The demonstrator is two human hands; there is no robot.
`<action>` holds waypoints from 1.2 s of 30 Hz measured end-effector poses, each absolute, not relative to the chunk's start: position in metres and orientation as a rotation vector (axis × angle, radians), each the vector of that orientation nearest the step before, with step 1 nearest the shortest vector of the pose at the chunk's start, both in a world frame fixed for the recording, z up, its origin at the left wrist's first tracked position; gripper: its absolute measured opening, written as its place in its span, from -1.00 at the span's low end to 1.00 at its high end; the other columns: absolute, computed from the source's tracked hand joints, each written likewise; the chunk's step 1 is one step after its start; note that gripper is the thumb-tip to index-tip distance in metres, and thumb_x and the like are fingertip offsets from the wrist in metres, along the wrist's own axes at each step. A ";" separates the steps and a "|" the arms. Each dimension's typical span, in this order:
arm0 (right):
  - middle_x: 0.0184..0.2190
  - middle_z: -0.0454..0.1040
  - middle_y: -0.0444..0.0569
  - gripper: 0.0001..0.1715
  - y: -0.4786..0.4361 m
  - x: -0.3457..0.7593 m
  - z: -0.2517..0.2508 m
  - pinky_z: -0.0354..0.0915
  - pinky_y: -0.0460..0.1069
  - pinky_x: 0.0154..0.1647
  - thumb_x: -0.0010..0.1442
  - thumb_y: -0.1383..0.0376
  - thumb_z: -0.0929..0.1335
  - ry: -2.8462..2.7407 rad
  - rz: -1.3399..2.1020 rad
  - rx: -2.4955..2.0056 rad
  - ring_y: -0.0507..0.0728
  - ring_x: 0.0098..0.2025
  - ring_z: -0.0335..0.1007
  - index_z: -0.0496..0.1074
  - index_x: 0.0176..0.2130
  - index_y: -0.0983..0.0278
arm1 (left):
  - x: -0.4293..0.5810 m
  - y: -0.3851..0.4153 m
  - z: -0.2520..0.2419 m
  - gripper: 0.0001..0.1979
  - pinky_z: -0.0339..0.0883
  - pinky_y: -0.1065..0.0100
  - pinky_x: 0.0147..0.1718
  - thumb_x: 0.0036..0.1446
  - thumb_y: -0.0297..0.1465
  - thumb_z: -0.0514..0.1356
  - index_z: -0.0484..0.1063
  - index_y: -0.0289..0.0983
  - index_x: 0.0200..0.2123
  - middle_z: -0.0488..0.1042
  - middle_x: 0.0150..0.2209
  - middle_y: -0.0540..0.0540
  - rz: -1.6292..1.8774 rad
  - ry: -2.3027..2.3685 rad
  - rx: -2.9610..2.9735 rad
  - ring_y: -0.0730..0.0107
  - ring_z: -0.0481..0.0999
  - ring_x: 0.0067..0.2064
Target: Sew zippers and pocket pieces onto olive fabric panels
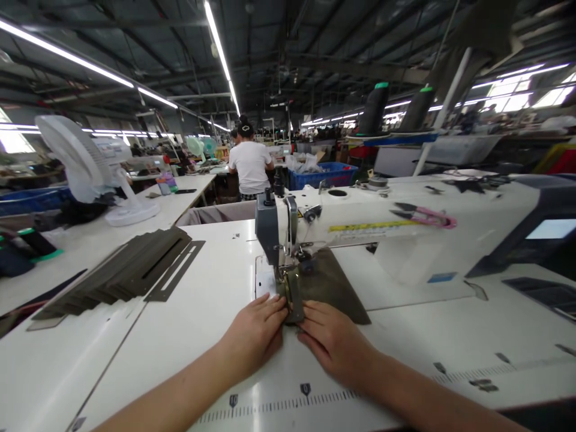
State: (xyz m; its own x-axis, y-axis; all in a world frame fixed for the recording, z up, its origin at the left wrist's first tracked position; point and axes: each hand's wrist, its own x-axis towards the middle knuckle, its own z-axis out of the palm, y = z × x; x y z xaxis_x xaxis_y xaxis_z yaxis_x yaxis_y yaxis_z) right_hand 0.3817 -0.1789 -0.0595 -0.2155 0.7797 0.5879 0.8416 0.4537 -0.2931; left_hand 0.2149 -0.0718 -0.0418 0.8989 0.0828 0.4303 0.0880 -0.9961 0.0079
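A dark olive fabric piece lies on the white bed of the sewing machine, partly beneath its needle area. A narrower dark strip sits on it in front of the presser foot. My left hand holds the work at the strip's left side, fingers together and closed on the edge. From the right, my right hand grips the fabric beside the strip's near end, its thumb low. The fingertips of both hands are close to the needle area, and the exact stitching point is hidden.
Left on the table is a fanned stack of olive fabric panels, with a slotted panel beside it. A white fan stands behind. Pink-handled thread snips rest on the machine arm. A person in white works ahead near a blue crate.
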 end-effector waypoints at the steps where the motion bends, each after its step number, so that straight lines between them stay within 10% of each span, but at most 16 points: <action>1: -0.14 0.45 0.05 -0.70 -0.178 0.382 -0.060 0.24 0.09 0.05 0.14 0.43 0.26 -2.013 -0.116 -1.360 0.16 -0.04 0.31 0.42 -0.11 0.33 | 0.215 -0.072 -0.042 -0.71 0.27 0.11 0.04 0.11 -0.52 -0.01 0.36 -0.39 -0.10 0.43 -0.05 -0.28 -0.684 -0.140 -3.035 0.23 0.43 -0.02; 31: -0.12 0.43 0.05 -0.78 -0.143 0.404 -0.059 0.14 0.10 0.13 0.13 0.40 0.25 -2.008 0.034 -1.410 0.16 0.00 0.28 0.41 -0.20 0.32 | 0.247 -0.040 -0.042 -0.76 0.41 0.20 -0.29 0.21 -0.48 -0.08 0.38 -0.33 -0.33 0.40 -0.36 -0.16 -0.693 -0.250 -2.999 0.27 0.43 -0.34; 36: -0.40 0.48 0.03 -0.76 -0.149 0.404 -0.054 0.37 0.06 -0.18 0.19 0.37 0.22 -1.939 -0.303 -1.411 0.14 -0.30 0.41 0.44 -0.41 0.30 | 0.236 -0.043 -0.044 -0.81 0.43 0.27 -0.24 0.18 -0.42 0.01 0.38 -0.30 -0.20 0.40 -0.22 -0.18 -0.767 -0.417 -3.133 0.27 0.44 -0.21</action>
